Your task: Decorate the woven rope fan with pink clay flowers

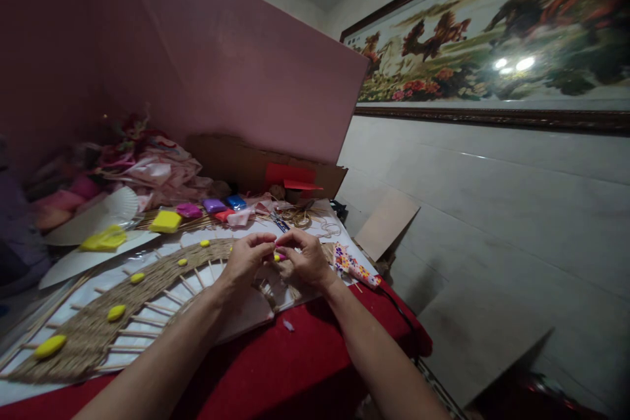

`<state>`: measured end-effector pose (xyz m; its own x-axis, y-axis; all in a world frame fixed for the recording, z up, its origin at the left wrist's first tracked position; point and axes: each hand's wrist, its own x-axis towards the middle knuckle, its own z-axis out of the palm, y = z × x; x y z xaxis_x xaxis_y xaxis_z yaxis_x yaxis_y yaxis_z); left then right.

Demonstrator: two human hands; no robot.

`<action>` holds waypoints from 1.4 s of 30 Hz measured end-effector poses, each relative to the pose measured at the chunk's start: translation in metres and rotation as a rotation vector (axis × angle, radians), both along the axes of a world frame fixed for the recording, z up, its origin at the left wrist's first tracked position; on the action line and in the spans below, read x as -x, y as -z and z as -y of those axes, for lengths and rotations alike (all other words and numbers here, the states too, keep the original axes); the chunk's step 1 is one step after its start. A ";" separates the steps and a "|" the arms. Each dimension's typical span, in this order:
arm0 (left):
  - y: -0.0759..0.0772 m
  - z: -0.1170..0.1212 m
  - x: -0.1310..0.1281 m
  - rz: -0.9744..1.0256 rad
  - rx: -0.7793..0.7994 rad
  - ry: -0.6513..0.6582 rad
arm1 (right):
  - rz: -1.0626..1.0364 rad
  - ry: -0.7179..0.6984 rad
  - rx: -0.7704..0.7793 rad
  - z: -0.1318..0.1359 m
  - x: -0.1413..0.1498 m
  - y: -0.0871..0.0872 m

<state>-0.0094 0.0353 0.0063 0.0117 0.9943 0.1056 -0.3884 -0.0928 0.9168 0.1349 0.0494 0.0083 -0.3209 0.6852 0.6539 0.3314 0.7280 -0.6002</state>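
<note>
My left hand (246, 257) and my right hand (308, 261) meet over the far part of the table, fingertips pinched together around a small bit of pink clay (277, 250). Much of that bit is hidden by the fingers. Below them lies a fan-shaped woven piece (162, 268), made of twisted straw-coloured cord over thin sticks. Yellow clay ovals (116, 312) sit spaced along its band. Beside my right hand rests a flower-patterned tool (352, 264) that looks like a glue gun with a dark cord.
Behind the woven piece lie a yellow clay block (166, 221), a purple packet (214, 205), a blue packet (236, 202) and scissors (280, 223). Crumpled pink fabric (157, 170) is heaped back left. A cardboard sheet (221, 154) stands behind. Red cloth (256, 374) covers the near edge.
</note>
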 end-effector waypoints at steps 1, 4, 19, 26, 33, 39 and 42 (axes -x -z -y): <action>0.000 0.000 0.000 -0.040 0.005 0.005 | 0.000 0.010 -0.008 0.000 0.000 0.000; 0.000 0.000 0.001 -0.149 0.015 0.013 | 0.045 0.028 -0.052 0.000 -0.001 -0.001; 0.004 -0.002 0.001 -0.130 0.020 0.082 | 0.134 0.062 -0.156 0.001 -0.005 -0.003; -0.003 0.002 0.004 0.037 0.111 -0.019 | -0.308 0.075 0.253 -0.015 -0.007 0.000; 0.000 0.000 0.004 -0.043 0.086 -0.002 | -0.495 -0.283 0.550 -0.008 -0.003 -0.004; 0.002 0.000 0.004 -0.118 0.072 -0.001 | -0.497 -0.330 0.643 -0.007 -0.004 -0.003; -0.002 0.003 0.001 -0.070 0.087 0.009 | -0.536 -0.335 0.662 -0.009 -0.005 -0.002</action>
